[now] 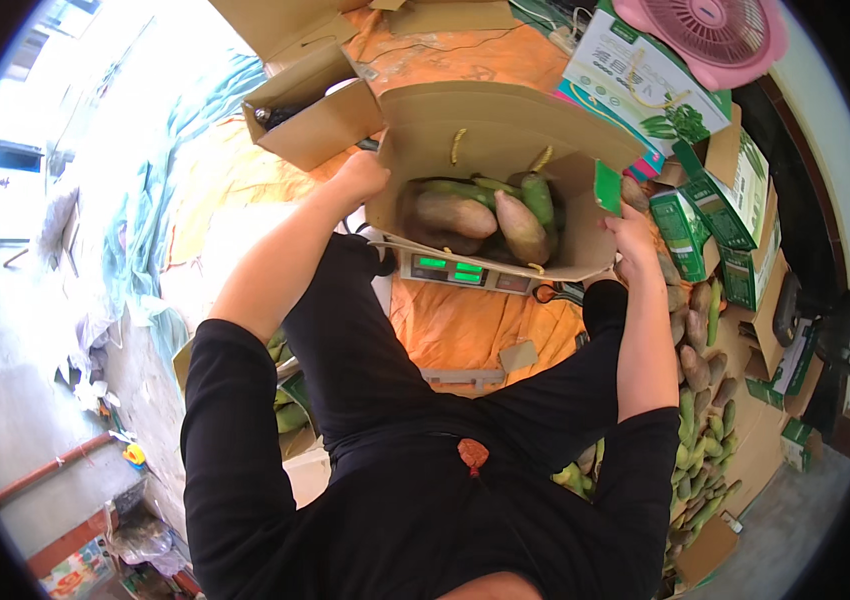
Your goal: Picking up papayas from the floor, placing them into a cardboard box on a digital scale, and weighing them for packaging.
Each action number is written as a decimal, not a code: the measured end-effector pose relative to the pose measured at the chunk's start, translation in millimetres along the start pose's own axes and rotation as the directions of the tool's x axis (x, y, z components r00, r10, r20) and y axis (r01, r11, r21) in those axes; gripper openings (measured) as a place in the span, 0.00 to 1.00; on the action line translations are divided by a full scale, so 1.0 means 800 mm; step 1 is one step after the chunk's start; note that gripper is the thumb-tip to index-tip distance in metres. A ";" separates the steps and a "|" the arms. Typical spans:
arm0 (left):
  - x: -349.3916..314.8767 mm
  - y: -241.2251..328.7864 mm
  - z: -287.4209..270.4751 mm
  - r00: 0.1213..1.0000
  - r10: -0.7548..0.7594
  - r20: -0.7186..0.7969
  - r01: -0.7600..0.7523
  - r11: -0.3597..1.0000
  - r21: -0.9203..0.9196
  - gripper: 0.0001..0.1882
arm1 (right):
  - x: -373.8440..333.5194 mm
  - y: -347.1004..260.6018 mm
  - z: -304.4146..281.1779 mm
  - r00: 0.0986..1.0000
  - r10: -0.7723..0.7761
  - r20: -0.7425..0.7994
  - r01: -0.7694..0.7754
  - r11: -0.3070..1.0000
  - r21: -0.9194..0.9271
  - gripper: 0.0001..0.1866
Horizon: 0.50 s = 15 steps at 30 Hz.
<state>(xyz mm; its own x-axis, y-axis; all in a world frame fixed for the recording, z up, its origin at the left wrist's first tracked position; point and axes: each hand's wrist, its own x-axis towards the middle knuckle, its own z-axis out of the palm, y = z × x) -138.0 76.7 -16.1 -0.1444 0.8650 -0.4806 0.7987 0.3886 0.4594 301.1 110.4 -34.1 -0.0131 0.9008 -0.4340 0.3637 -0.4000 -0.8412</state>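
Observation:
An open cardboard carton [500, 112] with yellow rope handles stands in front of me, on or just behind a scale [453, 270] with lit green displays. Inside lie several radishes [522, 227], some green and some brownish, bunched toward its near side. My left hand [360, 180] is closed round the carton's left edge. At its right edge, my right hand [631, 238] grips the wall just below a small green flap [607, 187]. Its fingers partly hide behind the cardboard.
A smaller open box [313, 110] holding dark items stands beyond my left hand. Folded green and white cartons [730, 220] and a pink fan [710, 35] are at the right. Heaped radishes [700, 430] cover the right floor; an orange sheet [475, 325] lies underneath.

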 end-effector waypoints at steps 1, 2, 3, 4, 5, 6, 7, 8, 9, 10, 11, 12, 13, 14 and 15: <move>-0.005 0.013 -0.001 0.999 0.000 -0.046 -0.002 0.999 -0.042 0.08 | -0.002 0.005 -0.007 1.000 -0.005 -0.008 0.005 0.998 0.058 0.15; -0.012 0.016 -0.006 0.994 -0.014 -0.107 0.005 0.996 -0.085 0.09 | -0.002 0.003 -0.007 1.000 -0.020 -0.003 0.020 0.993 0.117 0.16; -0.008 0.007 -0.003 0.992 -0.034 -0.121 0.022 0.995 -0.095 0.09 | -0.006 0.002 -0.006 0.999 -0.030 0.019 0.028 0.994 0.109 0.16; 0.002 -0.008 0.000 0.983 -0.005 -0.185 -0.027 0.985 -0.170 0.08 | -0.010 -0.002 -0.004 0.999 -0.046 0.009 0.044 0.985 0.165 0.17; 0.001 -0.012 -0.002 0.969 0.023 -0.248 -0.084 0.967 -0.241 0.08 | -0.016 -0.008 -0.001 0.998 -0.056 -0.006 0.056 0.974 0.218 0.17; -0.001 -0.018 -0.005 0.964 0.001 -0.264 -0.070 0.965 -0.253 0.08 | -0.022 -0.016 0.001 0.998 -0.069 0.017 0.064 0.976 0.208 0.17; -0.009 -0.005 -0.013 0.966 -0.025 -0.257 -0.064 0.941 -0.331 0.09 | -0.036 -0.029 -0.006 1.000 -0.016 0.016 0.012 0.972 0.234 0.19; -0.022 -0.005 -0.028 0.964 -0.064 -0.258 -0.047 0.914 -0.402 0.09 | -0.041 -0.045 -0.001 0.999 0.033 0.035 -0.041 0.963 0.265 0.20; -0.029 -0.014 -0.040 0.959 -0.084 -0.271 -0.035 0.912 -0.409 0.09 | -0.043 -0.062 0.009 0.998 0.023 0.056 -0.037 0.965 0.258 0.20; -0.036 -0.022 -0.052 0.955 -0.091 -0.282 -0.057 0.878 -0.476 0.09 | -0.050 -0.084 0.017 0.997 -0.012 0.072 -0.006 0.973 0.232 0.20; -0.046 -0.025 -0.064 0.954 -0.094 -0.286 -0.079 0.837 -0.541 0.08 | -0.056 -0.102 0.023 0.996 -0.039 0.083 0.022 0.978 0.205 0.21; -0.055 -0.031 -0.080 0.958 -0.111 -0.264 -0.052 0.838 -0.543 0.08 | -0.059 -0.121 0.031 0.995 -0.052 0.082 0.042 0.992 0.123 0.21; -0.063 -0.043 -0.092 0.954 -0.124 -0.271 -0.047 0.834 -0.549 0.08 | -0.058 -0.137 0.040 0.994 -0.058 0.095 0.046 0.992 0.117 0.21; -0.069 -0.060 -0.105 0.946 -0.128 -0.297 -0.059 0.835 -0.547 0.07 | -0.055 -0.152 0.051 0.987 -0.100 0.129 0.086 0.990 0.109 0.20; -0.074 -0.079 -0.118 0.938 -0.130 -0.322 -0.070 0.837 -0.542 0.07 | -0.052 -0.167 0.064 0.976 -0.142 0.163 0.126 0.987 0.104 0.20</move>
<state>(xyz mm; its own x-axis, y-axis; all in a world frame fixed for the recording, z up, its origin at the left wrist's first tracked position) -234.9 31.1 53.8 -0.4275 0.8628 -0.2698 0.3621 0.4369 0.8234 205.7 117.8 79.9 -0.2164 0.9088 -0.3568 0.2598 -0.2987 -0.9183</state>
